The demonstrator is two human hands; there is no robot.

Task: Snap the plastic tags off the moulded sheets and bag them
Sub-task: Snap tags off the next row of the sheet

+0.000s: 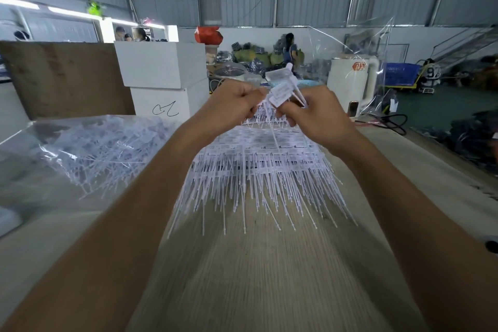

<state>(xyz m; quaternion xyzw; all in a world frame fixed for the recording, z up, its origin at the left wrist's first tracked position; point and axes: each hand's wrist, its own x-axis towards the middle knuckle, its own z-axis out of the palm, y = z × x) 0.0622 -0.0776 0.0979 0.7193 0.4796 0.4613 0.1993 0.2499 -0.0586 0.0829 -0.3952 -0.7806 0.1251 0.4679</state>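
1. While your left hand [237,101] and right hand [318,116] both pinch the small bunch of white plastic tags [280,86] between them, twist gently.
2. Below your hands lies the pile of white moulded sheets [258,159].
3. Left of your left hand waits the clear plastic bag [89,148].

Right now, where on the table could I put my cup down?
The bare wooden table near you, below the tips of the moulded sheets, between the forearms. Left is crowded by the bag of tags; the middle, under both hands, by the sheets.
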